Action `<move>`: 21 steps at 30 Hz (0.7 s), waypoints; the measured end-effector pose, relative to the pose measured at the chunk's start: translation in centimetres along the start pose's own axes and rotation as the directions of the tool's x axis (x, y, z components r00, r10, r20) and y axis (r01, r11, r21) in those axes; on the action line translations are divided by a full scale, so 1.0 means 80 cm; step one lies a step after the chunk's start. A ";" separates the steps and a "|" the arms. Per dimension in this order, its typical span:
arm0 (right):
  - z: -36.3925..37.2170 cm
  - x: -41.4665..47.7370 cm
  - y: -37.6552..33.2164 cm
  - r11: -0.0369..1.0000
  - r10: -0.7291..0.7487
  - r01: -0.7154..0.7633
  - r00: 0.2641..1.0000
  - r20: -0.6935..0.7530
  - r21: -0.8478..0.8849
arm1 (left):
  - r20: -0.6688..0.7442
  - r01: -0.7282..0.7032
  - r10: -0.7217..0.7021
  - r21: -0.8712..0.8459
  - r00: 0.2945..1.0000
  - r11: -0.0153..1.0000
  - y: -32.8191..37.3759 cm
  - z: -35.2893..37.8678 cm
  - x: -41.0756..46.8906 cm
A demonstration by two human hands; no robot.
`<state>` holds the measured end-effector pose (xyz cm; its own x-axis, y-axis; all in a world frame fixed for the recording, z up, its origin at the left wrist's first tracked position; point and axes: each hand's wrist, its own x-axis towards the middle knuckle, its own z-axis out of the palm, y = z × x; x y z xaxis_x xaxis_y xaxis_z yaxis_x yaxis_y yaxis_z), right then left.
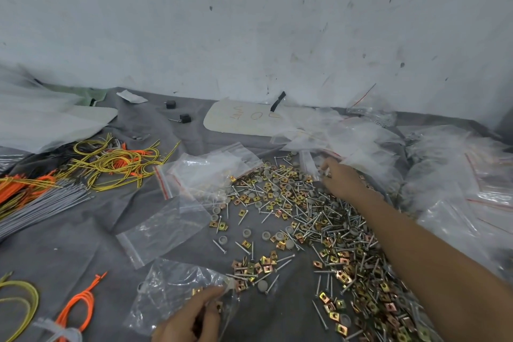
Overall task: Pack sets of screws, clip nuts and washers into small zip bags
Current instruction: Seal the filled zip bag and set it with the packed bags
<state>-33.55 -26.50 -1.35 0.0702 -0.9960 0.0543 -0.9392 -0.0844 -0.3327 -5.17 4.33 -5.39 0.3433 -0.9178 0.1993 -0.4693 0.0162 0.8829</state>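
A wide heap of silver screws (330, 219), brass-coloured clip nuts (344, 276) and grey round washers (266, 235) covers the grey cloth at centre and right. My left hand (188, 319) at the bottom edge grips a crumpled clear zip bag (172, 283) that holds a few clip nuts. My right hand (340, 175) reaches far forward over the heap, its fingers curled round a small clear zip bag (309, 164) at the heap's far edge. More empty zip bags with red strips (163, 228) lie left of the heap.
Yellow, orange and grey cable ties (111, 161) lie at left, with more loops (80, 305) at bottom left. Piles of clear plastic bags (458, 169) fill the right. A white card (244, 119) and two small black parts (184, 118) lie near the wall.
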 end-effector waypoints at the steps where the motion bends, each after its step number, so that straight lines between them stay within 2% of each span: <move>1: -0.003 -0.002 0.001 0.999 -0.004 0.005 1.000 -0.023 0.038 | -0.021 -0.007 0.007 0.000 1.000 1.000 -0.003 0.002 0.001; 3: -0.008 -0.004 0.001 0.995 -0.009 0.014 0.998 -0.055 0.103 | -0.069 -0.023 0.024 0.010 0.997 1.000 -0.001 0.003 0.003; 5: -0.010 -0.002 0.001 0.995 -0.030 0.033 0.999 -0.035 0.094 | -0.103 -0.028 0.030 0.021 0.994 0.999 -0.002 0.005 0.004; 8: -0.012 0.003 0.003 1.000 0.001 -0.002 0.999 0.034 0.008 | -0.074 -0.003 0.006 0.032 0.997 0.999 0.004 0.002 0.005; 12: -0.018 0.006 0.004 0.999 0.041 -0.039 0.995 0.093 -0.020 | -0.056 0.013 -0.012 0.022 0.998 1.000 0.009 -0.001 0.004; 21: -0.031 -0.001 0.004 0.992 0.078 -0.082 0.996 0.045 0.095 | -0.040 0.032 -0.031 0.037 0.999 0.999 0.004 -0.006 0.004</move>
<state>-34.64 -26.37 0.85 0.0120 -0.9998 -0.0137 -0.9057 -0.0051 -0.4239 -4.83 4.27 -4.84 0.3896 -0.9015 0.1885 -0.4874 -0.0281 0.8727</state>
